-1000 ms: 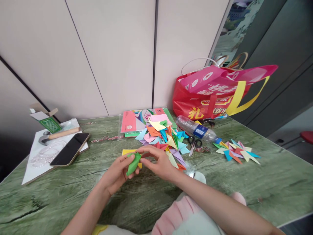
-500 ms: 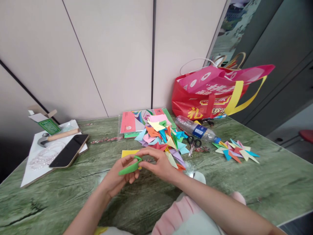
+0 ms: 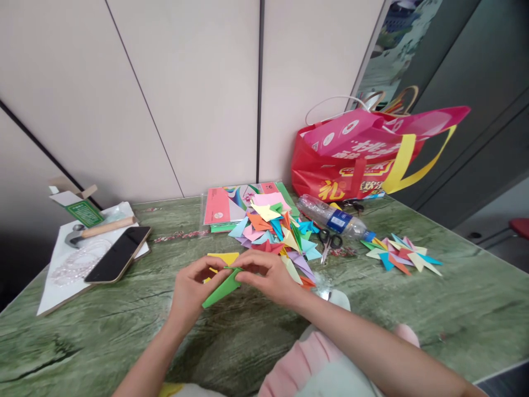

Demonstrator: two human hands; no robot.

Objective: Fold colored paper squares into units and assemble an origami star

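Note:
A folded piece of green paper (image 3: pixel 222 290) is pinched between both hands above the table. My left hand (image 3: pixel 194 284) grips its upper edge between thumb and fingers, from the left. From the right, my right hand (image 3: pixel 264 274) presses the paper's upper right end, fingers closed. Yellow paper (image 3: pixel 223 258) lies on the table just behind the hands, partly covered by them. Beyond my right hand is a heap of folded coloured paper pieces (image 3: pixel 268 227), its near side partly hidden.
Scissors (image 3: pixel 329 241) and a plastic bottle (image 3: pixel 336 218) lie right of the heap, near a folded-paper cluster (image 3: pixel 403 253). A red bag (image 3: pixel 351 160) stands behind. At left are a phone (image 3: pixel 118 255), a hammer (image 3: pixel 103 227) and a green-and-white box (image 3: pixel 80 209).
The green paper has turned in the hands, its broad face now tilted toward me. My left thumb has come over its upper edge and the left fingers have curled behind.

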